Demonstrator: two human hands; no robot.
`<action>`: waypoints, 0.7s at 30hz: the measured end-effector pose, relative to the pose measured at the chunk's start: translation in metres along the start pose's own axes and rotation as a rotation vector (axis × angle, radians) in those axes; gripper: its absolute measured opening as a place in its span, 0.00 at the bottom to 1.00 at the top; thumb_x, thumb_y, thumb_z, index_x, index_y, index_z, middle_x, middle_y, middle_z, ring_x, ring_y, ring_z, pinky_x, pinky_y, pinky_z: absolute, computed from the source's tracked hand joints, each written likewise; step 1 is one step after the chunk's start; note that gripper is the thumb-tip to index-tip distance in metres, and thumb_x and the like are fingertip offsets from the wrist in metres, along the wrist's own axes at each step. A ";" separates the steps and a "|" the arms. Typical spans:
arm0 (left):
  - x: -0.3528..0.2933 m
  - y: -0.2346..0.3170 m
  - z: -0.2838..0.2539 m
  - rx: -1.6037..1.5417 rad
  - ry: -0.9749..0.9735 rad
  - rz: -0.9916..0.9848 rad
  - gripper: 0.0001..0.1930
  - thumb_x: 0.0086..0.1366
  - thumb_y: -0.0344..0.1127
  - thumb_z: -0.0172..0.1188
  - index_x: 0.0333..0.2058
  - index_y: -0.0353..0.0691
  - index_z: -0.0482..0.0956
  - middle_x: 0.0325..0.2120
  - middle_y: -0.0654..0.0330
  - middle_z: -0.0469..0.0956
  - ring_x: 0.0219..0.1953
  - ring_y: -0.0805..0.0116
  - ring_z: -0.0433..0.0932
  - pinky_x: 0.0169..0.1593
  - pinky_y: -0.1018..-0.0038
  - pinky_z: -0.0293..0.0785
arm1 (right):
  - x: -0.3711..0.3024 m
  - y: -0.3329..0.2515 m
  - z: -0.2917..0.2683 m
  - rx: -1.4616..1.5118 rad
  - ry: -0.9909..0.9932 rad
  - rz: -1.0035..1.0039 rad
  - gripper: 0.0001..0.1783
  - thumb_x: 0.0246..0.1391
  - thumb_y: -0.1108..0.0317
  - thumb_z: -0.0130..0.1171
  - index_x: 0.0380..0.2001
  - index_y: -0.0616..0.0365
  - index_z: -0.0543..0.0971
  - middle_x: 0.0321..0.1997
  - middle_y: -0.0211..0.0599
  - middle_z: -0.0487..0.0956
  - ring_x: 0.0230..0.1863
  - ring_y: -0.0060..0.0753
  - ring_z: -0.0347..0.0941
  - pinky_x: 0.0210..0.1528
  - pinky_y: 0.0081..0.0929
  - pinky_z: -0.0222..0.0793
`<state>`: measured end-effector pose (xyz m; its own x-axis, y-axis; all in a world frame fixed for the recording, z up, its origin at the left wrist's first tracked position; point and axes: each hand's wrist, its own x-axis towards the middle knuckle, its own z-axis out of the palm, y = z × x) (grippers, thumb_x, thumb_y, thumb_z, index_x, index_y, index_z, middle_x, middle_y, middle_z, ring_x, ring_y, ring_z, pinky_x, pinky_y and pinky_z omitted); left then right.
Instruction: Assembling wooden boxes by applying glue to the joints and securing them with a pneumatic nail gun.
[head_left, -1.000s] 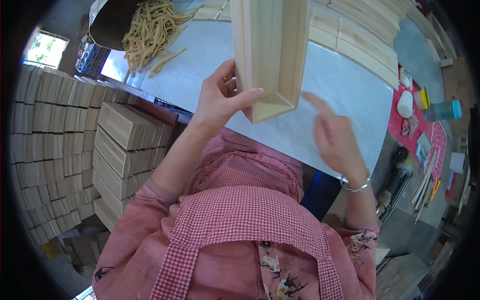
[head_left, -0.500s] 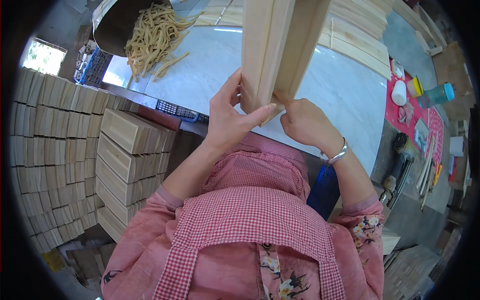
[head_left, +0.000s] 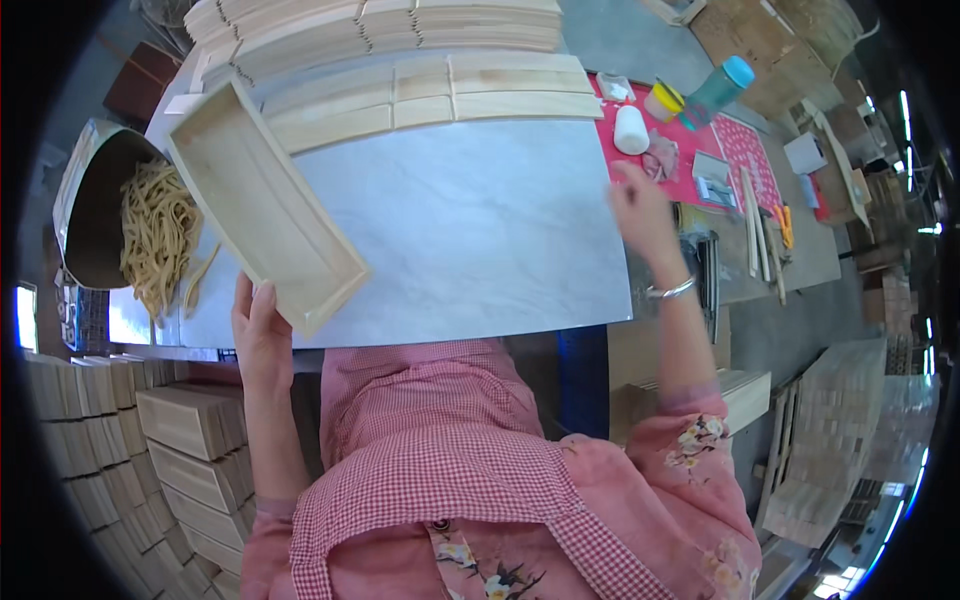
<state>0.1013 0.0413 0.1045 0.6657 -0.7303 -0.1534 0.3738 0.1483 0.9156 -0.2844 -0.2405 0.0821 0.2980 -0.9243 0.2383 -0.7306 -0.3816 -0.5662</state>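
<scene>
A long, shallow wooden box (head_left: 262,190) is tilted over the left part of the white marbled tabletop (head_left: 470,220), its hollow inside facing up. My left hand (head_left: 262,335) grips the box by its near end, thumb on the rim and fingers behind it. Out at the table's right edge is my right hand (head_left: 643,215), a silver bangle on its wrist. Its fingers are half bent and apart, with nothing visible in them. Just beyond it lie a crumpled pink cloth (head_left: 660,157) and a white bottle (head_left: 631,130).
Thin wooden boards (head_left: 430,92) lie in stacks along the table's far side. A tipped container (head_left: 85,215) spills tan strips (head_left: 160,235) at the left. Wooden boxes (head_left: 180,425) are piled below left. A teal bottle (head_left: 718,92) and yellow tub (head_left: 663,101) stand at right.
The wooden box went from upright between both hands to lying tilted at the left, held by my left hand alone. My right hand let go and moved right. The view shifted rightward.
</scene>
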 end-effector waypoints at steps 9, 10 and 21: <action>0.008 -0.005 0.003 -0.270 -0.181 -0.227 0.20 0.67 0.41 0.59 0.53 0.35 0.76 0.45 0.53 0.81 0.44 0.63 0.79 0.50 0.68 0.76 | 0.095 0.192 -0.031 -0.155 -0.148 0.165 0.18 0.65 0.61 0.52 0.50 0.60 0.79 0.37 0.46 0.83 0.31 0.47 0.80 0.34 0.40 0.75; 0.002 -0.001 0.001 -0.260 -0.158 -0.217 0.22 0.67 0.42 0.59 0.54 0.34 0.75 0.46 0.52 0.80 0.45 0.62 0.79 0.50 0.67 0.76 | 0.102 0.188 -0.026 -0.267 -0.112 0.223 0.19 0.65 0.58 0.52 0.51 0.59 0.78 0.38 0.51 0.84 0.35 0.58 0.81 0.39 0.50 0.75; -0.003 0.004 -0.003 -0.315 -0.037 -0.304 0.28 0.67 0.46 0.59 0.60 0.35 0.72 0.53 0.50 0.78 0.49 0.60 0.78 0.54 0.66 0.75 | 0.157 0.277 -0.024 -0.594 -0.072 0.158 0.18 0.53 0.65 0.62 0.45 0.62 0.80 0.38 0.54 0.83 0.38 0.61 0.80 0.42 0.49 0.76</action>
<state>0.1028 0.0462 0.1072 0.4735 -0.7949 -0.3794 0.7313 0.1147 0.6723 -0.4547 -0.4916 -0.0181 0.1836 -0.9754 0.1217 -0.9804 -0.1907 -0.0497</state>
